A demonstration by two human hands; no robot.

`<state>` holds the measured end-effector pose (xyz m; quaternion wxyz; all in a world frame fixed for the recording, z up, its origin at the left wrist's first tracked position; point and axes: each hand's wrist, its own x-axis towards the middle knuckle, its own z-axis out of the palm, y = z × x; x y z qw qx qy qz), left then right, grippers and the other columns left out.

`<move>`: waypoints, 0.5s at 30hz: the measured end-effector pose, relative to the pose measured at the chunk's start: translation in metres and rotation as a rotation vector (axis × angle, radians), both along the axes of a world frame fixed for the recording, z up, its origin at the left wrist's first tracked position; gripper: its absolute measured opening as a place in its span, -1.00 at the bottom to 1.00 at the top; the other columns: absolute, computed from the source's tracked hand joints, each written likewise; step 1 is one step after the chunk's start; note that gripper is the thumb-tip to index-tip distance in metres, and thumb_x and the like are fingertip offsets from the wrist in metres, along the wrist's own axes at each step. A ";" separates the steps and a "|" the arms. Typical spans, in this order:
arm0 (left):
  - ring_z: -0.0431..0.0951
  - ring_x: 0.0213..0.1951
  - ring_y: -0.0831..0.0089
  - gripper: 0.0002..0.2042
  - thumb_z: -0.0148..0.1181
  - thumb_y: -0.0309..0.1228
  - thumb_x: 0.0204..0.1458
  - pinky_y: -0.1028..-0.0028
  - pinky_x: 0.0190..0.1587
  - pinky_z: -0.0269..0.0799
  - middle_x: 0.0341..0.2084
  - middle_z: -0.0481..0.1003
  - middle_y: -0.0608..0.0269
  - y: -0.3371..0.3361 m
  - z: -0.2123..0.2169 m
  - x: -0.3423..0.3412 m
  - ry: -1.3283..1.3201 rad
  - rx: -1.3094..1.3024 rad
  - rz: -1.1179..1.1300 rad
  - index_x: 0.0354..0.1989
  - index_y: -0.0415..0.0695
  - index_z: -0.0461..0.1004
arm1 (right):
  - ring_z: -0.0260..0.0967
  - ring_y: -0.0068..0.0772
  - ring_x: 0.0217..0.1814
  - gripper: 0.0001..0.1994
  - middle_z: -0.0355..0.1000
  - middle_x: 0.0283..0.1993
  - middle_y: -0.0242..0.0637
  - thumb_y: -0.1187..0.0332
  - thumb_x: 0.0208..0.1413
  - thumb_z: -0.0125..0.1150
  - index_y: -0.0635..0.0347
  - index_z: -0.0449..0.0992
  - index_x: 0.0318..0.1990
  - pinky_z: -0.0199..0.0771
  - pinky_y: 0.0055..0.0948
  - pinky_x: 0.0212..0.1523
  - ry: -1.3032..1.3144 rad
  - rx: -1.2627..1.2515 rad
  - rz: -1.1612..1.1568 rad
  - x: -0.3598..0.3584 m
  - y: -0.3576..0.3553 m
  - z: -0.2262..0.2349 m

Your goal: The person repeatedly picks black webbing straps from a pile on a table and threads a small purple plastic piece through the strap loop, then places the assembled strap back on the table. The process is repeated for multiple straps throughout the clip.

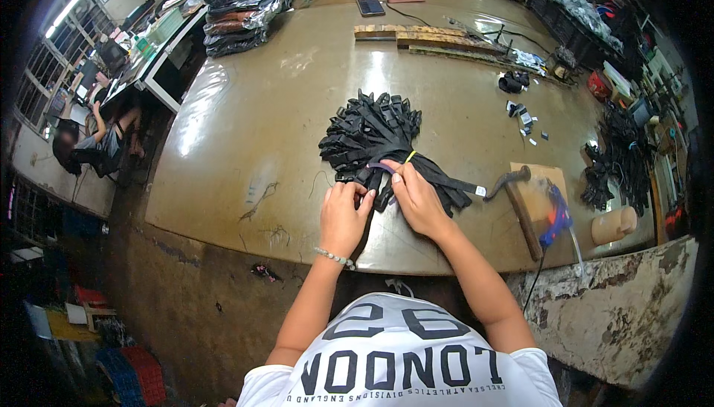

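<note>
A fanned bundle of black straps (375,139) lies near the middle of a large, worn brown worktop (245,132), its buckled ends spreading away from the person and its tails gathered toward them. A thin yellow band (410,156) crosses the gathered part. The left hand (343,217), with a bead bracelet at the wrist, has its fingers curled down onto the near strap ends, seemingly pinching them. The right hand (418,200) is pressed on the same gathered spot, thumb up by the band; exactly what it pinches is hidden. To the right a hammer (517,199) lies on a wooden block (539,191), beside a blue glue gun (555,217). Further back sit a phone (370,5), wooden slats (428,39) and bagged dark goods (242,2). Another person sits far left. The likely risk: if the grip loosens, the fan could slide apart, or the band could snap off and scatter the straps.
</note>
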<state>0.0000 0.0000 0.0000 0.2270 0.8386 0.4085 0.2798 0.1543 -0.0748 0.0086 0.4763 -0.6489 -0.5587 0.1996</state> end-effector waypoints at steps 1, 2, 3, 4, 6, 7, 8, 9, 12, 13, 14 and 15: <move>0.43 -0.34 0.18 -0.79 0.30 -0.30 0.01 0.27 -0.22 0.36 -0.48 0.46 0.12 0.000 -0.001 0.001 -0.013 0.019 -0.014 -0.44 -0.20 0.52 | 0.38 0.14 0.00 -0.68 0.40 -0.03 0.14 0.25 0.33 -0.16 0.32 0.26 0.06 0.34 -0.09 0.00 -0.042 0.012 -0.003 0.001 0.002 -0.001; 0.43 -0.35 0.18 -0.79 0.30 -0.31 0.01 0.27 -0.22 0.36 -0.49 0.45 0.12 0.001 -0.002 0.002 -0.027 0.040 -0.027 -0.44 -0.21 0.52 | 0.38 0.15 -0.02 -0.68 0.41 -0.06 0.14 0.25 0.33 -0.16 0.32 0.26 0.05 0.35 -0.08 -0.03 -0.085 0.034 -0.003 0.002 0.004 -0.001; 0.44 -0.35 0.18 -0.79 0.30 -0.31 0.01 0.27 -0.23 0.36 -0.49 0.46 0.11 0.003 -0.001 0.000 -0.027 0.058 -0.030 -0.45 -0.22 0.52 | 0.38 0.18 -0.05 -0.71 0.40 -0.10 0.16 0.26 0.33 -0.17 0.32 0.26 0.01 0.35 -0.07 -0.05 -0.079 0.026 -0.004 0.002 0.008 -0.002; 0.45 -0.36 0.17 -0.79 0.30 -0.31 0.01 0.26 -0.23 0.37 -0.49 0.47 0.11 0.002 -0.001 0.000 -0.032 0.063 -0.032 -0.46 -0.22 0.51 | 0.38 0.21 -0.08 -0.73 0.40 -0.14 0.17 0.26 0.33 -0.18 0.32 0.25 -0.04 0.35 -0.06 -0.08 -0.079 0.014 -0.002 0.003 0.008 -0.003; 0.48 -0.37 0.16 -0.79 0.30 -0.31 0.01 0.25 -0.24 0.39 -0.48 0.48 0.09 0.000 -0.003 0.004 -0.049 0.029 -0.018 -0.44 -0.23 0.52 | 0.37 0.27 -0.14 -0.75 0.40 -0.22 0.20 0.27 0.33 -0.18 0.32 0.24 -0.11 0.35 -0.03 -0.13 -0.057 -0.030 -0.003 0.009 0.007 -0.003; 0.49 -0.37 0.16 -0.79 0.30 -0.31 0.01 0.25 -0.25 0.40 -0.48 0.48 0.08 0.000 -0.004 0.006 -0.054 -0.007 -0.002 -0.42 -0.22 0.53 | 0.36 0.29 -0.16 -0.76 0.39 -0.25 0.21 0.27 0.33 -0.19 0.32 0.22 -0.14 0.35 -0.02 -0.15 -0.029 -0.058 -0.007 0.012 0.006 -0.002; 0.51 -0.38 0.15 -0.80 0.29 -0.31 0.01 0.24 -0.26 0.41 -0.47 0.49 0.07 -0.001 -0.004 0.007 -0.051 -0.041 0.017 -0.39 -0.22 0.54 | 0.36 0.31 -0.18 -0.76 0.39 -0.27 0.21 0.27 0.33 -0.19 0.31 0.21 -0.18 0.35 -0.01 -0.17 0.002 -0.087 -0.010 0.013 0.004 -0.001; 0.52 -0.38 0.15 -0.79 0.29 -0.31 0.01 0.25 -0.26 0.41 -0.47 0.49 0.06 -0.002 -0.004 0.008 -0.050 0.010 0.015 -0.35 -0.22 0.55 | 0.38 0.28 -0.19 -0.76 0.41 -0.27 0.18 0.27 0.34 -0.19 0.32 0.23 -0.17 0.36 -0.05 -0.17 -0.024 -0.100 -0.015 0.014 0.002 0.000; 0.52 -0.38 0.15 -0.70 0.30 -0.29 0.01 0.28 -0.27 0.42 -0.46 0.50 0.04 -0.005 -0.007 0.011 -0.021 0.068 0.009 -0.14 -0.22 0.56 | 0.44 0.19 -0.20 -0.77 0.45 -0.28 0.12 0.30 0.32 -0.15 0.34 0.25 -0.15 0.40 -0.13 -0.19 -0.090 -0.123 -0.018 0.020 -0.005 0.003; 0.52 -0.38 0.16 -0.69 0.31 -0.29 0.00 0.28 -0.27 0.42 -0.46 0.50 0.04 -0.004 -0.008 0.011 -0.033 0.021 -0.023 -0.14 -0.22 0.56 | 0.44 0.18 -0.21 -0.78 0.45 -0.29 0.11 0.31 0.31 -0.13 0.34 0.26 -0.15 0.40 -0.14 -0.19 -0.110 -0.126 -0.002 0.022 -0.008 0.004; 0.51 -0.38 0.16 -0.68 0.32 -0.30 -0.01 0.28 -0.27 0.42 -0.45 0.50 0.04 -0.002 -0.008 0.010 -0.045 -0.025 -0.057 -0.14 -0.23 0.55 | 0.44 0.16 -0.23 -0.79 0.45 -0.30 0.10 0.32 0.30 -0.11 0.34 0.27 -0.15 0.40 -0.15 -0.20 -0.126 -0.118 0.016 0.026 -0.010 0.005; 0.51 -0.38 0.17 -0.67 0.32 -0.30 -0.02 0.29 -0.27 0.42 -0.44 0.50 0.04 0.001 -0.008 0.011 -0.058 -0.069 -0.092 -0.13 -0.23 0.55 | 0.44 0.15 -0.25 -0.79 0.45 -0.32 0.09 0.33 0.29 -0.10 0.34 0.28 -0.15 0.40 -0.16 -0.20 -0.130 -0.150 0.018 0.028 -0.012 0.007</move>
